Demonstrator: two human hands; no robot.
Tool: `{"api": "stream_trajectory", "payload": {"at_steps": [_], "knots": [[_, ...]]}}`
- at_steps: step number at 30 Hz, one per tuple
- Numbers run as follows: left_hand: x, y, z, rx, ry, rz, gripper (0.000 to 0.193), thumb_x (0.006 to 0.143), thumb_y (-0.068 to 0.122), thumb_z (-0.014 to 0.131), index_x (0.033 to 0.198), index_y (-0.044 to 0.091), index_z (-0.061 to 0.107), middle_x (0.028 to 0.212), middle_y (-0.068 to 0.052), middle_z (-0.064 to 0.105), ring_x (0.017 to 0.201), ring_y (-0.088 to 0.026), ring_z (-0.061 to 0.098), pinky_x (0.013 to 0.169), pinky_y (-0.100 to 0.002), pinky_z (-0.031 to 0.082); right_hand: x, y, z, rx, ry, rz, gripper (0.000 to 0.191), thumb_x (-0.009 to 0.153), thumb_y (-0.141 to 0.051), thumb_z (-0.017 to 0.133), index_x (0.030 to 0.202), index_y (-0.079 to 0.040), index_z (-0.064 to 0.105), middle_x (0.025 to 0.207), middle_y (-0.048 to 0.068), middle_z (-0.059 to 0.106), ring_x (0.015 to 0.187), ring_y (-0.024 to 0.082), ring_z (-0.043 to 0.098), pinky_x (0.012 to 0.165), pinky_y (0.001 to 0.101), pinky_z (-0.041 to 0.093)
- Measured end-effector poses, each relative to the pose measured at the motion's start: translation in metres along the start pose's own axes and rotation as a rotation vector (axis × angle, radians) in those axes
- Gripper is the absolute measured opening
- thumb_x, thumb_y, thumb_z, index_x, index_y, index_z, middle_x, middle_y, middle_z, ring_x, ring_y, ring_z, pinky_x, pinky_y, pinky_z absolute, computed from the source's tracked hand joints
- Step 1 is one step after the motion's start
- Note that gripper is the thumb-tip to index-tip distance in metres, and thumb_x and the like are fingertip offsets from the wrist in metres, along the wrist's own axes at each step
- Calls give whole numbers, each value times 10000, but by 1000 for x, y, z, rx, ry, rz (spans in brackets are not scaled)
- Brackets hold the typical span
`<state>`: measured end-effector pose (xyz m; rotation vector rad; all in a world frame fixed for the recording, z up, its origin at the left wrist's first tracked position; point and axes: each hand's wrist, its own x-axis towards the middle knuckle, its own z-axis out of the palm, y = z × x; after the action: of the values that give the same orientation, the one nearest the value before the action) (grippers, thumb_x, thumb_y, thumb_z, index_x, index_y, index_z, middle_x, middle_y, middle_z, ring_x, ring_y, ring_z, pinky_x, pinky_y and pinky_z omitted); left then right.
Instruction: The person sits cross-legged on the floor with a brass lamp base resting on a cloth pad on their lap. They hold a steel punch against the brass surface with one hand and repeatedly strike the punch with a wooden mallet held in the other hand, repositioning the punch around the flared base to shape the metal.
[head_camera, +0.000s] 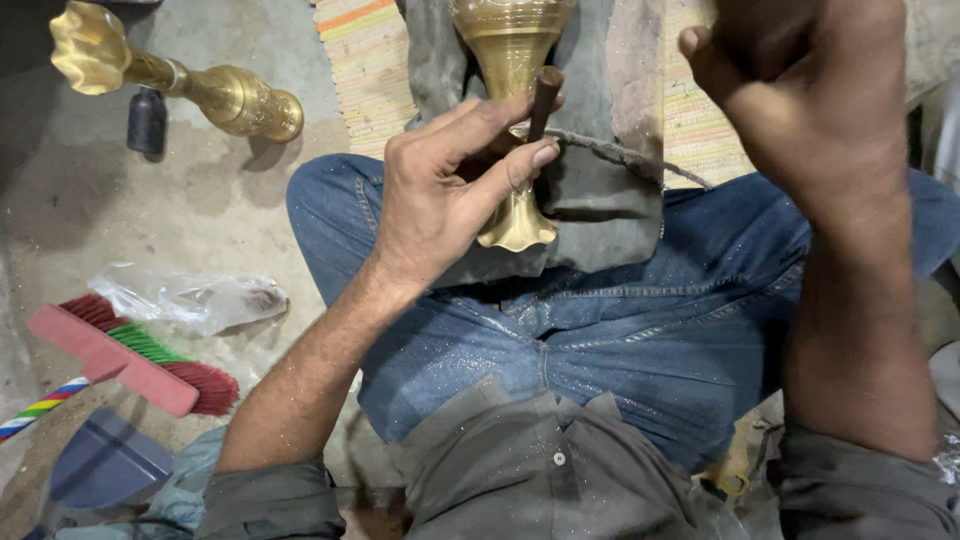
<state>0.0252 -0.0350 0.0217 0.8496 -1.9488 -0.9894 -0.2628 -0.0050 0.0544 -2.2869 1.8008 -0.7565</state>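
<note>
Left hand (440, 190) fingers pinch a dark punch (543, 100) against the brass vase (512, 60); right hand (800, 90) fingers' hold can't be told.

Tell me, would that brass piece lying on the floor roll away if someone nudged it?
Probably, but in a curve. The brass piece on the floor lies on its side, and its round stem looks free to turn. Its flared, scalloped end is wider than the other, so it would likely swing around instead of running straight. It looks like solid metal, so it is likely heavy for its size and stiff.

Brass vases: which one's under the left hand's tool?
The golden brass vase lying on the lap's grey cloth, beneath the left hand. The other brass vase lies apart on the floor, upper left.
</note>
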Motion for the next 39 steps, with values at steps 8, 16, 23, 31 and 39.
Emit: {"api": "stream_trajectory", "payload": {"at_steps": [8, 16, 23, 31, 39], "knots": [[0, -2, 0, -7, -14, -6, 356, 1025, 167, 817, 1338, 48, 697, 1012, -50, 755, 887, -103, 732, 768, -254, 591, -12, 16, 7, 166, -32, -14, 204, 1054, 9, 848, 994, -39, 659, 870, 109, 677, 760, 219, 688, 669, 345, 529], [4, 5, -3, 16, -25, -30, 348, 1021, 172, 816, 1324, 39, 707, 950, -46, 721, 844, -99, 690, 744, -264, 544, -11, 11, 8, 137, -37, 22, 239, 1016, -64, 853, 956, -14, 626, 849, 113, 671, 744, 226, 684, 664, 351, 511], [4, 2, -4, 3, -41, 6, 338, 1038, 176, 815, 1319, 38, 688, 951, -49, 722, 850, -98, 700, 757, -255, 555, -11, 3, -1, -218, -40, -62, 234, 919, -108, 861, 989, -16, 657, 830, 111, 690, 719, 244, 679, 634, 365, 508], [4, -3, -4, -17, -50, 9, 359, 1045, 165, 803, 1357, 30, 689, 965, -47, 709, 854, -94, 709, 773, -266, 560, -10, 2, 5, 144, 7, -32, 193, 1018, 55, 796, 1069, 19, 613, 962, 128, 703, 875, 222, 729, 743, 318, 563], [5, -1, -5, -23, -57, -4, 350, 1036, 181, 797, 1337, 38, 691, 945, -40, 700, 830, -97, 672, 716, -266, 530, -11, 2, -3, -131, -28, -65, 222, 949, -87, 843, 1065, -31, 662, 840, 132, 693, 720, 259, 708, 644, 373, 552]]}}
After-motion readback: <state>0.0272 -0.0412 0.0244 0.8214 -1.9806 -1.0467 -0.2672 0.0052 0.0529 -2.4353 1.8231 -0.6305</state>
